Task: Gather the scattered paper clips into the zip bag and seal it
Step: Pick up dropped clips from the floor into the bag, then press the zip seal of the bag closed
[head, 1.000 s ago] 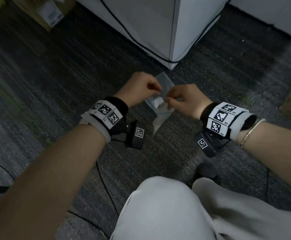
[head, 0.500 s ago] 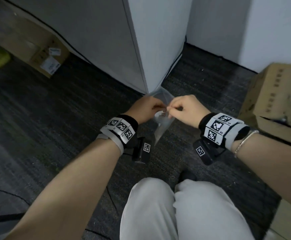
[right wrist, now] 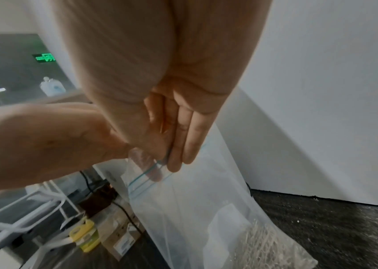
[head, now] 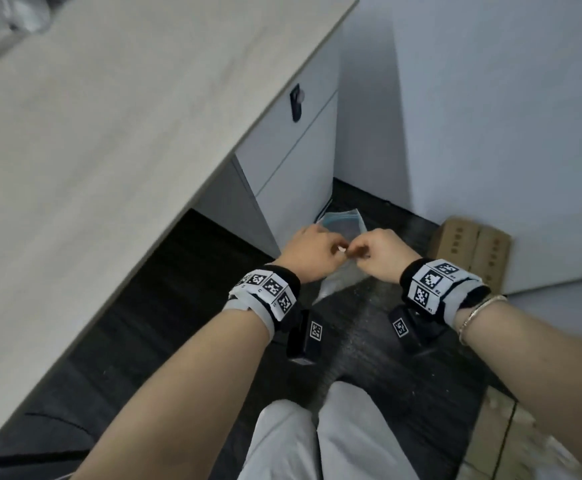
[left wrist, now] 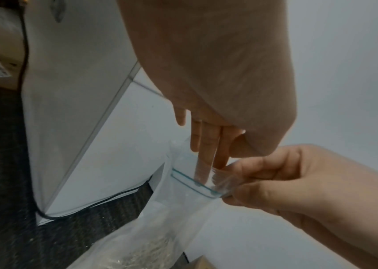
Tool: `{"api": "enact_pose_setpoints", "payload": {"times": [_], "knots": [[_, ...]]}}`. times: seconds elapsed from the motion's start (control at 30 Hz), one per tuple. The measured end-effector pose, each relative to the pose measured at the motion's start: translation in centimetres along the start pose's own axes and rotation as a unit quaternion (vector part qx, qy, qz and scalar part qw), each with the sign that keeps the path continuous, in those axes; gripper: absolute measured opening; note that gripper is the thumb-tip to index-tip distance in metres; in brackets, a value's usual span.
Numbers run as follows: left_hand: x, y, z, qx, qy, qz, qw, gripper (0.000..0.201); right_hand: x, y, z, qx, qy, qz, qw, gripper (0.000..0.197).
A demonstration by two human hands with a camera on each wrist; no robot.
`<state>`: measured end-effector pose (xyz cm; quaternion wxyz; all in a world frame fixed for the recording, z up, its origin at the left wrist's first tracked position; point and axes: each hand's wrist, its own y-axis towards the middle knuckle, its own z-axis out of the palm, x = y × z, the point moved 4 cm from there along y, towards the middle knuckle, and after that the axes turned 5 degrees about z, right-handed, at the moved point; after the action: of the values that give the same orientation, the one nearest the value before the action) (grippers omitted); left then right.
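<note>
Head view: left hand (head: 312, 252) and right hand (head: 381, 254) meet, each grip pinching the zip bag (left wrist: 178, 205).
Seal axis: zip strip (left wrist: 195, 183) runs toward 10 o'clock from the right grip.
Load: paper clips (right wrist: 273, 242) hang at 6 o'clock.

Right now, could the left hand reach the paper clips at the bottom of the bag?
Probably not. The left hand and right hand both pinch the zip strip at the top of the zip bag, and the paper clips lie far below, inside the plastic.
</note>
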<state>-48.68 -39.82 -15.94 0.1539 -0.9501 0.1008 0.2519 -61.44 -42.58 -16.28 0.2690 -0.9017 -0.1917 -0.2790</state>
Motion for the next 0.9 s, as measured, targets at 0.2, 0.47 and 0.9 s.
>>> {"api": "enact_pose_setpoints", "payload": {"times": [0.2,0.47,0.9], "knots": [[-4.7,0.2,-7.6,0.024,0.061,-0.004,0.998,0.033,4.1,-1.4,-9.3,-0.026,0.056,0.029,0.998,0.022],[-11.0,1.4,-21.5,-0.054,0.079,0.051,0.994,0.022,12.1,-3.1,-22.0,-0.050,0.093,0.006,0.994,0.012],[-9.4,-4.0,-38.8,-0.154,0.159,0.023,0.975,0.024,20.8,1.7,-30.3,-0.189,-0.056,-0.063,0.978,0.012]]}}
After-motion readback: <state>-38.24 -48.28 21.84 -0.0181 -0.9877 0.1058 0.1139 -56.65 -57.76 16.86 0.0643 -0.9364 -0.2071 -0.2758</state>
